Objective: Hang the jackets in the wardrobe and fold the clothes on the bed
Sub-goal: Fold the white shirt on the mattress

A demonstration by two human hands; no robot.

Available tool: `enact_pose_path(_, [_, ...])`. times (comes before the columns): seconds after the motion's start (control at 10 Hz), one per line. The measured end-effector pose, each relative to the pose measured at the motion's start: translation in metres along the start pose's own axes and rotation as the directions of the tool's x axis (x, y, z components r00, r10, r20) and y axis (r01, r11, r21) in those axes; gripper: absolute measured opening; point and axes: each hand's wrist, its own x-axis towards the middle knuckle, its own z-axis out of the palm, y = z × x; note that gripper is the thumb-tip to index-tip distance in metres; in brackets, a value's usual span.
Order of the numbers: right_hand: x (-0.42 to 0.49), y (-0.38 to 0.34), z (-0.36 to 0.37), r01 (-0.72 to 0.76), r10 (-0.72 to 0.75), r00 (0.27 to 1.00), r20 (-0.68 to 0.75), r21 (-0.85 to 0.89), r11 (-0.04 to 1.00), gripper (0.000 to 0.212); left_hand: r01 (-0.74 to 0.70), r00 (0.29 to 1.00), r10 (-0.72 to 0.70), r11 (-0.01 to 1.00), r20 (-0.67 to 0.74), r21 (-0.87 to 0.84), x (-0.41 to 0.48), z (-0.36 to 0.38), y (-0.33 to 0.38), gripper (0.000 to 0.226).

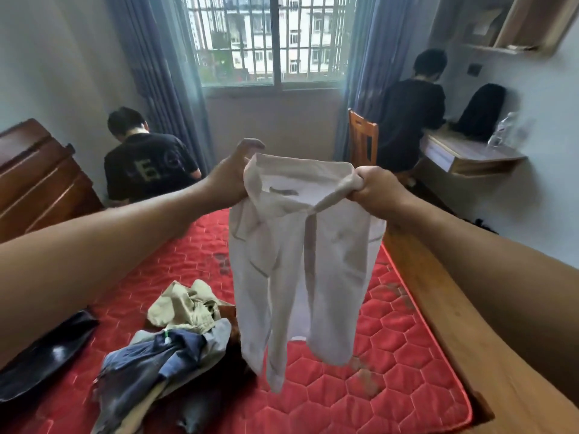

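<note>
A pale cream jacket (300, 261) hangs in the air above the red quilted mattress (391, 355). My left hand (230, 173) grips its collar on the left side. At the collar's right side, my right hand (376, 187) clutches a bunch of the fabric in a fist. The sleeves dangle down toward the bed. Lower left on the mattress lies a heap of clothes (169, 343): a beige garment on top, blue denim and grey pieces beneath. A black shiny jacket (44, 358) lies at the left edge.
The bed's wooden side rail (454, 308) runs along the right; its dark headboard (37, 180) is at left. One person (147, 158) sits by the left curtain, another (410, 111) at a wall desk (470, 155) with a wooden chair (363, 136). A barred window (272, 39) is ahead.
</note>
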Motion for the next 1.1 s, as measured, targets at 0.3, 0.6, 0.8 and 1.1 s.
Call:
enact_pose_path(0.3, [-0.015, 0.022, -0.073, 0.105, -0.092, 0.987, -0.129, 0.101, 0.989, 0.049, 0.171, 0.93, -0.036, 0.923, -0.366, 0.345, -0.008, 0.018, 0.068, 0.009])
enact_pose_path(0.6, [-0.021, 0.051, -0.122, 0.367, -0.539, 0.811, -0.228, -0.52, 0.772, 0.085, 0.153, 0.976, -0.011, 0.751, -0.22, 0.642, -0.02, -0.006, 0.097, 0.007])
enact_pose_path(0.8, [-0.027, 0.075, -0.11, 0.444, -0.576, 0.788, -0.218, -0.446, 0.777, 0.049, 0.136, 0.974, 0.026, 0.728, -0.225, 0.672, -0.027, 0.008, 0.092, 0.006])
enact_pose_path(1.1, [-0.031, 0.151, -0.047, 0.458, -0.513, 0.857, 0.038, -0.513, 0.726, 0.034, -0.079, 0.996, 0.01, 0.461, 0.084, 0.884, -0.043, 0.086, 0.017, 0.045])
